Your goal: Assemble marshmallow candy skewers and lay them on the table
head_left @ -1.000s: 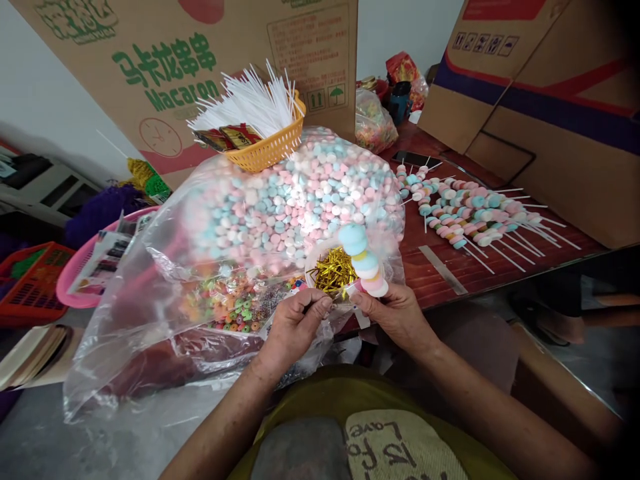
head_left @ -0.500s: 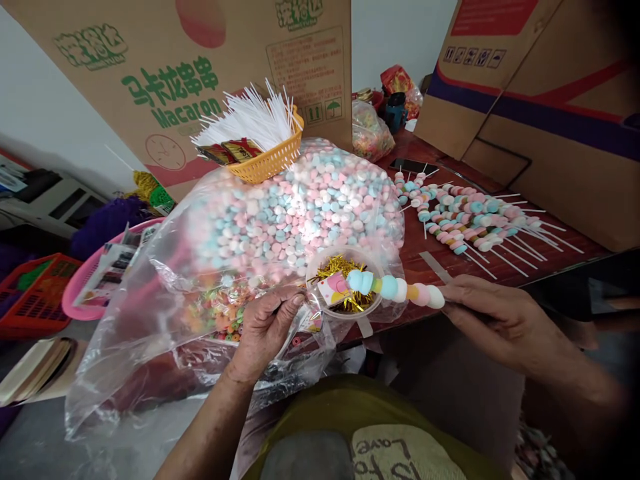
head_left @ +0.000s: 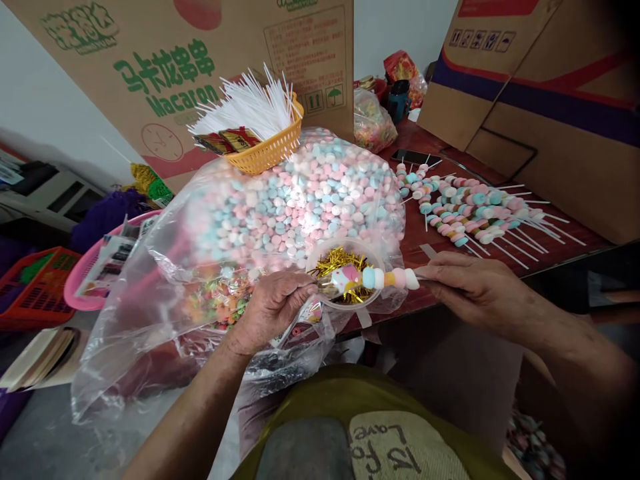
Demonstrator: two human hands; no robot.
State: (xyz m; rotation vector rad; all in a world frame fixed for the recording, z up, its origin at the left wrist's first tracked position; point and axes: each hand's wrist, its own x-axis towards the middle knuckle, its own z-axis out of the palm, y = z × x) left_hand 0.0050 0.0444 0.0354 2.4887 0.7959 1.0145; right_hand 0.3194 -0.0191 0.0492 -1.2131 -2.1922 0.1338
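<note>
My right hand (head_left: 465, 290) is closed on the stick end of a marshmallow skewer (head_left: 393, 279), strung with blue, white, pink and yellowish pieces. The skewer points left, level, above a round clear tub (head_left: 377, 293) of gold tinsel strips (head_left: 345, 260). A small printed plastic bag (head_left: 343, 280) covers the skewer's left end. My left hand (head_left: 280, 307) pinches the far end of that bag between thumb and fingers. Below it, another printed packet (head_left: 313, 312) lies by the tub.
Behind the tub lies a large clear bag of pastel marshmallows (head_left: 320, 200), with a yellow basket (head_left: 265, 157) of white sticks on it. Several finished skewers (head_left: 475, 207) lie at right on the red table (head_left: 400, 247). Cardboard boxes (head_left: 240, 40) stand behind; a pink basin (head_left: 85, 287) is at left.
The skewer has moved left into the small bag, so fewer of its pieces show bare. My right hand has come left with it, and my left hand has shifted slightly right and up.
</note>
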